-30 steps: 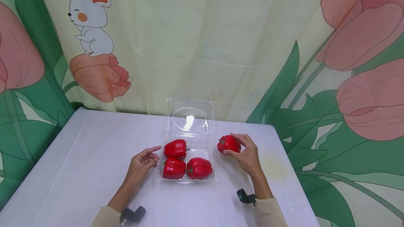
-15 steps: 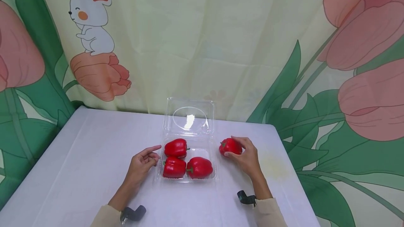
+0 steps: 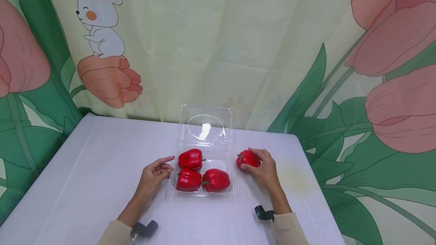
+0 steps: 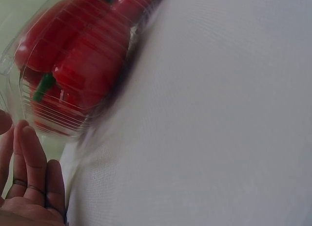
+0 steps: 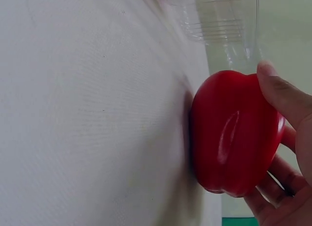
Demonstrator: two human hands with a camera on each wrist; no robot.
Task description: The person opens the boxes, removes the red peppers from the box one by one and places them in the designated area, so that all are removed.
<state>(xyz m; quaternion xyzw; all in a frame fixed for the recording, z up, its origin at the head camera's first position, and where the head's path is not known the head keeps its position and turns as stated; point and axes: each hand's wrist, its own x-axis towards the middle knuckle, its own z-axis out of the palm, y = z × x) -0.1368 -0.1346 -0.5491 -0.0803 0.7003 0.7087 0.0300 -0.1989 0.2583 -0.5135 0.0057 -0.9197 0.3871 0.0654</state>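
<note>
A clear plastic clamshell box (image 3: 218, 162) lies on the table with its lid (image 3: 204, 124) up. Inside it are three red bell peppers: one at the back left (image 3: 190, 159), one at the front left (image 3: 189, 180) and one at the front right (image 3: 216, 180). The back right part holds no pepper. To the right of the box, my right hand (image 3: 267, 169) grips another red bell pepper (image 5: 236, 133) between thumb and fingers, low at the tabletop. My left hand (image 3: 153, 177) is beside the box's left wall, fingers loose, index fingertip at the rim; contact is unclear.
A white cloth covers the table (image 3: 102, 177). Behind it hangs a curtain (image 3: 218, 48) printed with tulips and a rabbit. Dark wrist cameras are strapped to both the left wrist (image 3: 144, 230) and the right wrist (image 3: 263, 213).
My right hand has come slightly down and nearer to me with the bell pepper, still right of the box. The left hand and the boxed peppers keep their places; the head view shifts a little.
</note>
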